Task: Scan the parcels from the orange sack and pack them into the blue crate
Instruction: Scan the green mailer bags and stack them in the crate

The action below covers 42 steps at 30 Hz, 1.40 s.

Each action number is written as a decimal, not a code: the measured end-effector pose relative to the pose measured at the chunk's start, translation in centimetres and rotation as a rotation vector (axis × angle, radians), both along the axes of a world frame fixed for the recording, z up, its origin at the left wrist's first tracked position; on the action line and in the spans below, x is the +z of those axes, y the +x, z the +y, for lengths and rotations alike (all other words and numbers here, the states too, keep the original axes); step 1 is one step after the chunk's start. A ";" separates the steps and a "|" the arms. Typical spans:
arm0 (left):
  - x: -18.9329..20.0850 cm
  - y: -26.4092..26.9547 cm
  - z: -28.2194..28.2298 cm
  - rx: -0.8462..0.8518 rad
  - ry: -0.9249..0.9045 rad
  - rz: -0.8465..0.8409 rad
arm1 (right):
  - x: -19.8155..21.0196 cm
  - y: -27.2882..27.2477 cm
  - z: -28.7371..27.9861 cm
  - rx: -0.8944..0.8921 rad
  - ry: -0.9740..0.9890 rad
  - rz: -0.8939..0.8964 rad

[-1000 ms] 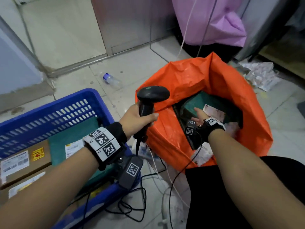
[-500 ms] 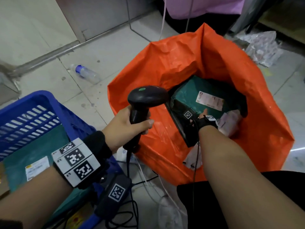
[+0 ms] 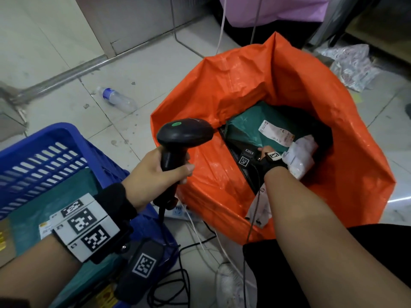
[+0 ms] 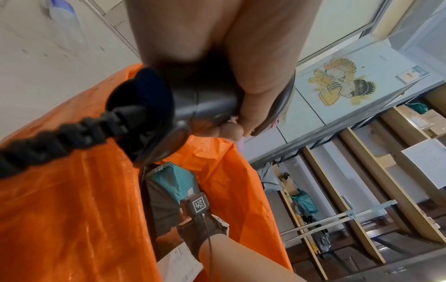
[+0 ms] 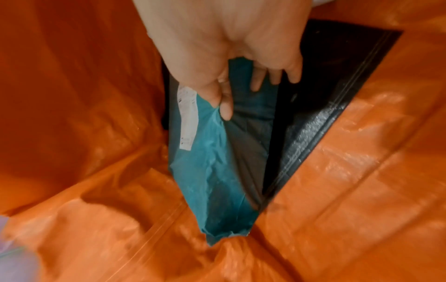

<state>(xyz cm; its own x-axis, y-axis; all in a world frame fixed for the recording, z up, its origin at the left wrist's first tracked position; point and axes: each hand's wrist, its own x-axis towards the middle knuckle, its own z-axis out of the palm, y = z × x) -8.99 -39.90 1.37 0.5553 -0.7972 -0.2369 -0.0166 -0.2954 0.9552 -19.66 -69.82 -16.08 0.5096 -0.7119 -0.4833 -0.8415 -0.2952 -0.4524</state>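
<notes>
Parcel grab inside orange sack (image 3: 222, 90)

R hand (image 5: 224, 49) pinches teal parcel (image 5: 212, 152) deep in sack, thumb vs fingers; L hand (image 3: 155, 172) wrapped round scanner (image 3: 182, 138). Lift straight up, turn label twd scanner, w/o snagging the black bag, then blue crate (image 3: 57, 138).

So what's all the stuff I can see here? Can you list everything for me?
orange sack: one, orange, open on the floor, right of the crate
teal parcel: one, teal with white label, inside the sack
black parcel: one, black, in the sack under the teal one
white parcel: one, white, in the sack by the right wrist
blue crate: one, blue, at left, parcels already inside
scanner: one, black, above the sack's edge
water bottle: one, clear, lying on the floor
left hand: grips the scanner handle
right hand: grips the teal parcel
</notes>
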 end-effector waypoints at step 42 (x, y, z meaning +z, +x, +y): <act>13.3 -4.2 36.0 0.750 -0.287 0.004 | 30.8 15.4 32.3 0.545 0.427 -0.495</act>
<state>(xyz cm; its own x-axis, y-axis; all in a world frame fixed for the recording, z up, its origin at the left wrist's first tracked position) -13.20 -3.92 14.64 0.9668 -0.2419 -0.0819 0.0920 0.0310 0.9953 -4.29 -37.56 14.75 0.9516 -0.1131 -0.2856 -0.3071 -0.3224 -0.8954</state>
